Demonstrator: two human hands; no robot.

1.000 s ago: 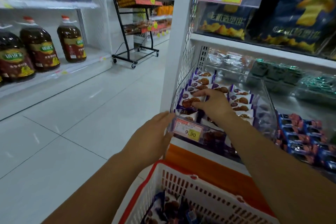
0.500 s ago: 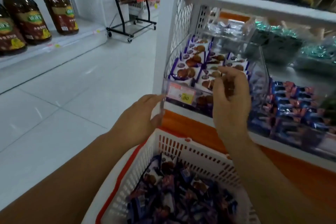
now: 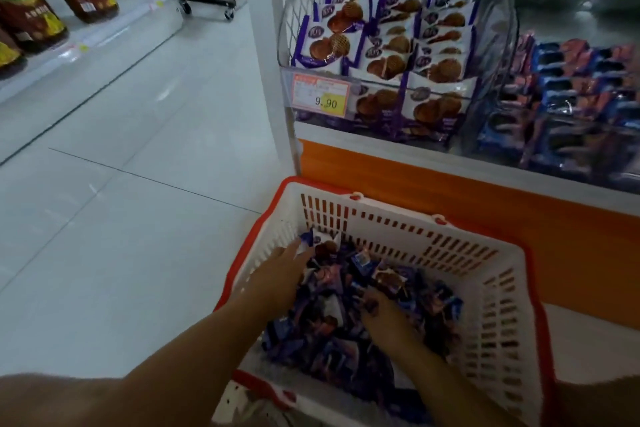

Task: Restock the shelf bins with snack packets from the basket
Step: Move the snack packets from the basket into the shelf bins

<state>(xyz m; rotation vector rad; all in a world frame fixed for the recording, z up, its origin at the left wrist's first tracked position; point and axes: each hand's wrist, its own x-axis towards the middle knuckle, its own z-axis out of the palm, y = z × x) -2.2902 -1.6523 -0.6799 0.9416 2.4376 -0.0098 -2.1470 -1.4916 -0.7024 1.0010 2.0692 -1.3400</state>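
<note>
1. Fingers of the right hand (image 3: pixel 384 319) curl into the glossy purple snack packets (image 3: pixel 329 350); whether they grip one cannot be told.
2. Left hand (image 3: pixel 277 282) lies flat on the heap at nine o'clock, fingers straight.
3. Both sit inside the slotted white plastic basket (image 3: pixel 450 253), which is red-rimmed.
4. Twelve o'clock: clear shelf bin (image 3: pixel 495 28), packets in rows; both hands were up at it half a second ago.

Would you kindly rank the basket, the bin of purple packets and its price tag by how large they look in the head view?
1. basket, though it is nearest the camera, which inflates it
2. bin
3. price tag, clearly smallest
</note>
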